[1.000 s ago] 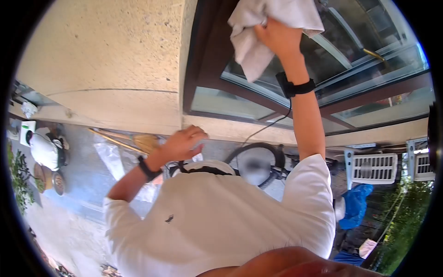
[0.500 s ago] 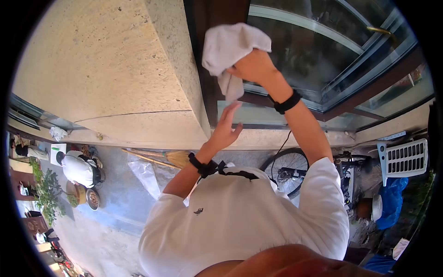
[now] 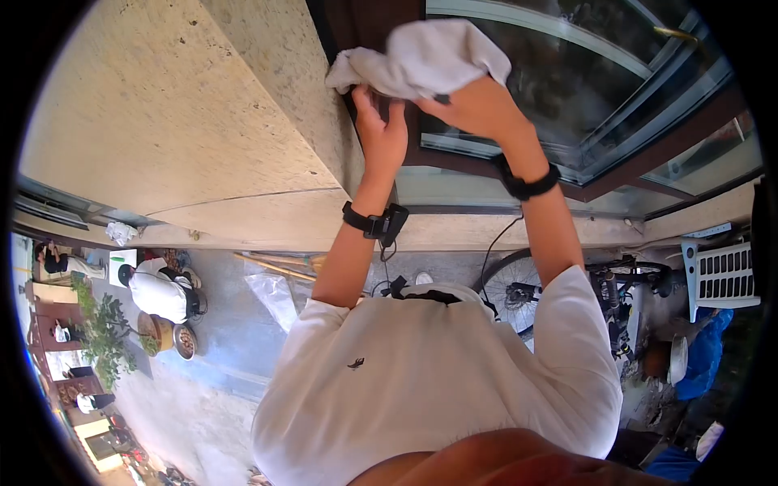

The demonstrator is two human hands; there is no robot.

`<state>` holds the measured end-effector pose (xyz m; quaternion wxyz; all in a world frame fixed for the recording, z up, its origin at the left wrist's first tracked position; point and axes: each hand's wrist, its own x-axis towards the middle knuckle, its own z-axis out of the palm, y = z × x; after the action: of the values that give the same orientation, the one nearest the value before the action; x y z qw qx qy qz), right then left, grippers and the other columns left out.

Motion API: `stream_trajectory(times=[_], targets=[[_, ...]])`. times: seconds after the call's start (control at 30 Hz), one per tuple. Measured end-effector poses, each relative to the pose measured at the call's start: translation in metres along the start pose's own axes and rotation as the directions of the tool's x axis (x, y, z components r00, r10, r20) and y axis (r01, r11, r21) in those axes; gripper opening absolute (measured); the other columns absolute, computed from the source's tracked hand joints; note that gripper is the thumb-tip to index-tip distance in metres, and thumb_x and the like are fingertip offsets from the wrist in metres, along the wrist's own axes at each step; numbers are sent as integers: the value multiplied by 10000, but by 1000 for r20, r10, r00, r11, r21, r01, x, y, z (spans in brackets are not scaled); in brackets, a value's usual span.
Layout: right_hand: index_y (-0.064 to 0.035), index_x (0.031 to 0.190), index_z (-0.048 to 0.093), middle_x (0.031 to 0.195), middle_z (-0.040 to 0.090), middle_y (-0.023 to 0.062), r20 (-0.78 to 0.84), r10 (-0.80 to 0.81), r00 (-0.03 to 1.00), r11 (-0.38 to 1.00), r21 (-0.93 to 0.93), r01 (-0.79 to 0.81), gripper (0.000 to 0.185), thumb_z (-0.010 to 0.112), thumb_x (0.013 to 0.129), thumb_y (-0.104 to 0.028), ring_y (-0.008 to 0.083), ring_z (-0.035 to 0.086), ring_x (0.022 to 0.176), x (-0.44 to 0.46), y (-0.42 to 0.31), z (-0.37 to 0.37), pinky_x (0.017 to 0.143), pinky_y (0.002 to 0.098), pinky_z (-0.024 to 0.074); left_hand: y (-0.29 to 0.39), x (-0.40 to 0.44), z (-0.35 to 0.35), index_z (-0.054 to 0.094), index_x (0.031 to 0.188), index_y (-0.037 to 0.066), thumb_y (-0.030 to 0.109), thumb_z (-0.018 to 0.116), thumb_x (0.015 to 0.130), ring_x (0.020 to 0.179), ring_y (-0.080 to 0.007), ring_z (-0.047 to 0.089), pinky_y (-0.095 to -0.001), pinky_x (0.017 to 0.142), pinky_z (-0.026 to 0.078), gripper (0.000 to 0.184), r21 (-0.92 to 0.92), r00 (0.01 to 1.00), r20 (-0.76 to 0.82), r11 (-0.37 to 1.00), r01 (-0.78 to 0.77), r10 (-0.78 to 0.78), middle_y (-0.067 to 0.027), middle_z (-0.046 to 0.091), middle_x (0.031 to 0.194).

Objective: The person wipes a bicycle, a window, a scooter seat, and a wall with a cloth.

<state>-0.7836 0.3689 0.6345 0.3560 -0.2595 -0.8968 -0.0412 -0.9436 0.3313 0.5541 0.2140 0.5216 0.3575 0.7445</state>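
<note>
- Stone wall (image 3: pixel 211 105): left of the window (image 3: pixel 559 109); its corner edge cramps that side.
- Left hand (image 3: pixel 382 142): before the window's dark left post (image 3: pixel 365 24), fingertips up at the cloth's (image 3: pixel 438 61) narrow tail. From here, can't tell if pinching or just touching.
- Cloth: bunched across the window's left post and neighbouring glass (image 3: pixel 551 85), just beyond both hands; long axis roughly sideways, right end fuller.
- Right hand (image 3: pixel 478 109): before the glass beside the window's left post, grasping the cloth's fuller end; nearer the bulk.
- Open room: window's glass rightward, up to the brass-coloured handle (image 3: pixel 677 34).
</note>
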Motion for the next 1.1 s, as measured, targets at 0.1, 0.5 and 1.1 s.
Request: stream_trajectory(times=[0.1, 0.5, 1.1], targets=[[-38, 1288, 555, 1300, 554, 174, -154, 134, 979, 972, 213, -100, 525, 736, 806, -138, 383, 533, 1174, -55, -8, -1, 1021, 404, 413, 3, -12, -3, 344, 1337, -60, 80, 641, 866, 1248, -397, 479, -422, 1070, 346, 574, 368, 1000, 10, 930, 15, -21, -290, 463, 1345], [49, 1237, 553, 1151, 640, 83, -201, 581, 789, 536, 823, -186, 385, 680, 891, -63, 145, 600, 1053, -87, 53, -54, 937, 287, 461, 51, 65, 75, 345, 1414, -28, 39, 638, 834, 1461, -492, 93, -498, 1173, 187, 653, 419, 788, 251, 670, -612, 563, -331, 63, 1569], [-9, 1302, 461, 1283, 564, 111, -52, 875, 481, 99, 992, -73, 364, 544, 964, -116, 191, 582, 1148, -146, 21, 0, 949, 322, 490, 6, -79, 115, 118, 1550, 45, -40, 627, 803, 1486, -318, 170, -419, 1193, 152, 908, -261, 761, 646, 923, 284, -51, -225, 178, 1576]])
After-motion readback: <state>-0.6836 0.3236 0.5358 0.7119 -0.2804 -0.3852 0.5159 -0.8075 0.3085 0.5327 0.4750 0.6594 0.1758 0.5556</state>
